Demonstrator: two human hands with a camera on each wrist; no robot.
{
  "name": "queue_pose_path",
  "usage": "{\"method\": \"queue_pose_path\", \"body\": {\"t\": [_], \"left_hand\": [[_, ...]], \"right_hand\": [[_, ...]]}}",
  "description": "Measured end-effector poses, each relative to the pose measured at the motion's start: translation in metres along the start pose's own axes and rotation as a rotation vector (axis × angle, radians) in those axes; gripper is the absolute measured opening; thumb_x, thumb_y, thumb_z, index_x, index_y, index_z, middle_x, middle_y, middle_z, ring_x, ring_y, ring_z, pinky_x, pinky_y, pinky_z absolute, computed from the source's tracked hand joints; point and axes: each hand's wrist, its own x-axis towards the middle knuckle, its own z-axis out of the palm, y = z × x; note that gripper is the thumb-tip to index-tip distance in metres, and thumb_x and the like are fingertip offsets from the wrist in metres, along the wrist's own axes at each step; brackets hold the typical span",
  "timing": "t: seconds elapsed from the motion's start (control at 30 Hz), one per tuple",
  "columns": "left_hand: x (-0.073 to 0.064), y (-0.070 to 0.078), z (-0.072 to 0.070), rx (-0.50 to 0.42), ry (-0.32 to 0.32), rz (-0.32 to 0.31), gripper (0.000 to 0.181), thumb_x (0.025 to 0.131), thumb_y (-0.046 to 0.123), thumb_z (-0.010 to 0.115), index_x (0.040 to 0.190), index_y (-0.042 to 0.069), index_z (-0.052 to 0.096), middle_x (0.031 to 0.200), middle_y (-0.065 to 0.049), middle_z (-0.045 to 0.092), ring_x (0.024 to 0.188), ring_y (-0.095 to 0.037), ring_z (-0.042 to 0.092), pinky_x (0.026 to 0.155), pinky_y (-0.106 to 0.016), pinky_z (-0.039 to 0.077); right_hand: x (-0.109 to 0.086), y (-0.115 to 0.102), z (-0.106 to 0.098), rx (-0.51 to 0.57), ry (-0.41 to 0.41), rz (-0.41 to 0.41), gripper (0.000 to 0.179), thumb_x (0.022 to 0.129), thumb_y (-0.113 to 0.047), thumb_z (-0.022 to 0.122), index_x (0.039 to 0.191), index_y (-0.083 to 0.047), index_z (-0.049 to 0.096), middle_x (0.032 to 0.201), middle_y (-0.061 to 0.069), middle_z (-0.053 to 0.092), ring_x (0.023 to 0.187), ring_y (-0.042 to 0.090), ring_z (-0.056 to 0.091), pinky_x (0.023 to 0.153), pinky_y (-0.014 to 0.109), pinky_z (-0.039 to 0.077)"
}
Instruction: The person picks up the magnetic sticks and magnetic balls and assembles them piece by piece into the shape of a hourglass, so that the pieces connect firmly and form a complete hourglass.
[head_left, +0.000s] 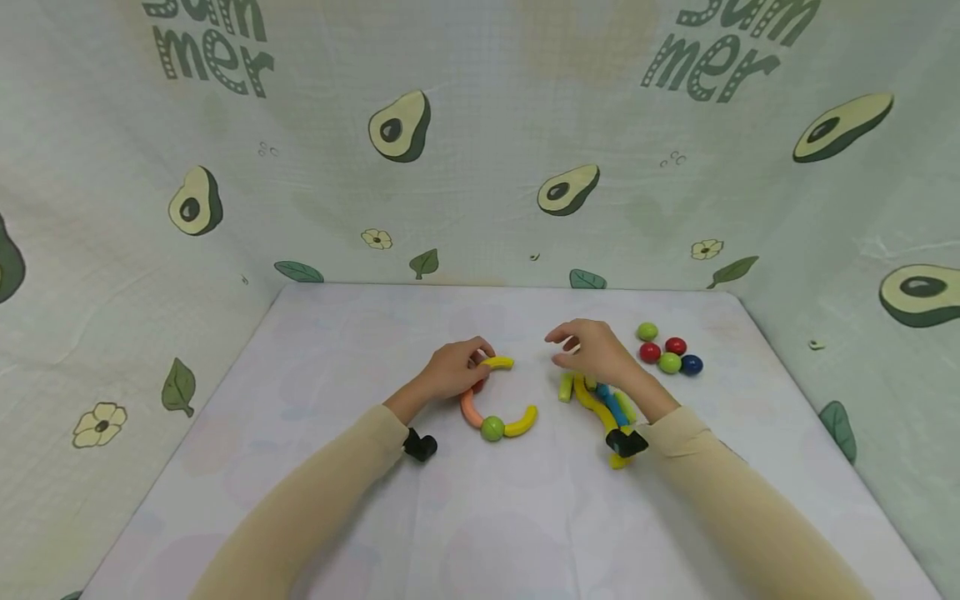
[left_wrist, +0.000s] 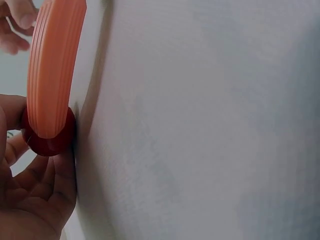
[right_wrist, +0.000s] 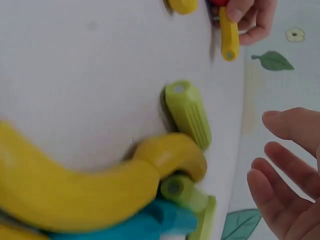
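My left hand (head_left: 450, 369) pinches a red ball (left_wrist: 57, 142) low over the table; fingers partly hide it. From that ball run a ribbed orange curved rod (left_wrist: 55, 70) and a short yellow rod (head_left: 501, 362). The orange rod leads to a green ball (head_left: 492, 428), and another yellow rod (head_left: 521, 422) extends from it, so the pieces form an arc open to the right. My right hand (head_left: 596, 350) hovers, fingers apart and empty, by a pile of rods: a long yellow curved one (right_wrist: 90, 195), light green ones (right_wrist: 190, 115) and blue (right_wrist: 130, 227).
Several loose balls lie at the right: green (head_left: 647, 332), red (head_left: 650, 352) and blue (head_left: 692, 365). The table (head_left: 337, 350) has a pale cloth, and a printed avocado curtain (head_left: 465, 183) rises behind it and at both sides.
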Motion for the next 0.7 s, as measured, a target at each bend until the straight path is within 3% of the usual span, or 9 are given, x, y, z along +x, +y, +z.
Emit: {"method": "queue_pose_path", "body": {"t": [0.4, 0.7], "left_hand": [[-0.002, 0.002, -0.002, 0.017, -0.017, -0.006, 0.027, 0.104, 0.026, 0.065, 0.130, 0.020, 0.065, 0.104, 0.002, 0.070, 0.088, -0.014, 0.064, 0.084, -0.033, 0.054], [-0.002, 0.001, -0.002, 0.035, -0.023, -0.013, 0.027, 0.104, 0.027, 0.063, 0.130, 0.021, 0.065, 0.104, 0.003, 0.070, 0.090, -0.014, 0.064, 0.086, -0.033, 0.054]], "right_hand": [[-0.013, 0.074, -0.066, -0.202, 0.081, 0.143, 0.036, 0.096, -0.009, 0.076, 0.130, 0.002, 0.071, 0.134, 0.028, 0.065, 0.119, 0.049, 0.061, 0.099, 0.063, 0.053], [-0.013, 0.111, -0.087, -0.233, 0.019, 0.184, 0.039, 0.098, -0.009, 0.073, 0.134, 0.004, 0.068, 0.137, 0.032, 0.061, 0.122, 0.050, 0.056, 0.099, 0.066, 0.050]]}}
